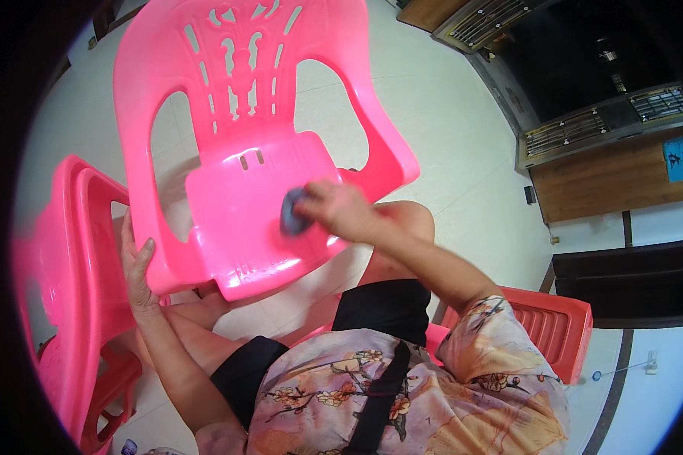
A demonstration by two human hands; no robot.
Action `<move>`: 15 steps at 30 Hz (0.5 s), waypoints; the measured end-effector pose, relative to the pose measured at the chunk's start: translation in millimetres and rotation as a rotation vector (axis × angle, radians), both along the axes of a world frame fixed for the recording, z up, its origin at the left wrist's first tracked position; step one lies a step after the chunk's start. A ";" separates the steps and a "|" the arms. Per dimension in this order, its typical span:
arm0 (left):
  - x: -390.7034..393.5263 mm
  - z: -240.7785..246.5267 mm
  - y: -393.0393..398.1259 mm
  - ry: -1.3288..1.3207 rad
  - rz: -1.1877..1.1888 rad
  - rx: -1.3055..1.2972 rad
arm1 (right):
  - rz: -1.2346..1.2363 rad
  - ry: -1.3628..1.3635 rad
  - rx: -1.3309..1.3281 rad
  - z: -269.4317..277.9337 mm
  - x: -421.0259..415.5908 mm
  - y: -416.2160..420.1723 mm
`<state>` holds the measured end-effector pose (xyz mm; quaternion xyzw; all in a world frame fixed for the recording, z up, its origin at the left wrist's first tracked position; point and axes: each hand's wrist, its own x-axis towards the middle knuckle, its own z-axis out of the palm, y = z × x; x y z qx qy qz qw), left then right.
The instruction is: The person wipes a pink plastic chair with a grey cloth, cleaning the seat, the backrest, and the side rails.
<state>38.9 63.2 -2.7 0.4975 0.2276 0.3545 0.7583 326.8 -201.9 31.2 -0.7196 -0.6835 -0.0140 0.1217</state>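
Observation:
A pink plastic armchair (245, 187) with a cut-out patterned back is tilted before me, its seat facing up towards the camera. Around the front of its arm, at the picture's left, my left hand (139, 267) is gripping the plastic, thumb on top. My right hand (338, 210) is over the seat and blurred. Between its fingers is a dark grey-blue cloth or pad (296, 211), pressed to or just above the seat surface; the blur hides which. Wet-looking shine shows along the seat's front edge.
More pink plastic chairs (85, 239) stand close on the left, with a red plastic stool (111, 392) below them. Behind my right elbow is a red plastic stool or chair (546, 330). A wooden cabinet (614, 187) lines the right wall. Pale tiles (449, 119) cover the floor.

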 end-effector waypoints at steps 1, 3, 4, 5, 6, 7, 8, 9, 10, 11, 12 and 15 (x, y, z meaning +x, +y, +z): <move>-3.2 0.2 1.1 -0.007 -0.029 -0.021 | -0.090 -0.079 0.049 29.8 18.5 6.5; -5.3 2.7 4.2 -0.034 -0.094 -0.059 | -0.241 -0.164 0.192 72.9 61.8 18.4; -3.8 2.8 4.0 -0.047 -0.099 -0.086 | -0.318 -0.207 0.149 84.4 87.0 20.7; -2.8 1.5 3.5 -0.060 -0.099 -0.112 | -0.391 -0.249 0.107 93.2 109.7 25.7; -0.6 0.8 3.6 -0.074 -0.099 -0.137 | -0.409 -0.234 0.108 87.8 134.7 27.5; 1.3 -0.3 4.3 -0.081 -0.100 -0.131 | -0.424 -0.218 0.108 68.5 161.7 25.4; 3.1 -1.7 4.8 -0.085 -0.102 -0.126 | -0.441 -0.199 0.107 51.8 178.6 19.9; 3.4 -3.6 5.0 -0.086 -0.100 -0.121 | -0.479 -0.158 0.122 40.3 183.4 14.2; 3.2 -5.5 4.8 -0.087 -0.091 -0.112 | -0.515 -0.114 0.137 28.7 182.8 9.1; 2.2 -5.6 4.8 -0.085 -0.080 -0.100 | -0.547 -0.065 0.154 23.3 177.8 7.5; 0.3 -6.2 4.3 -0.083 -0.066 -0.091 | -0.548 -0.081 0.126 24.3 168.1 5.3; -2.7 -7.0 3.9 -0.092 -0.015 -0.065 | -0.560 -0.127 0.069 33.6 131.5 -20.3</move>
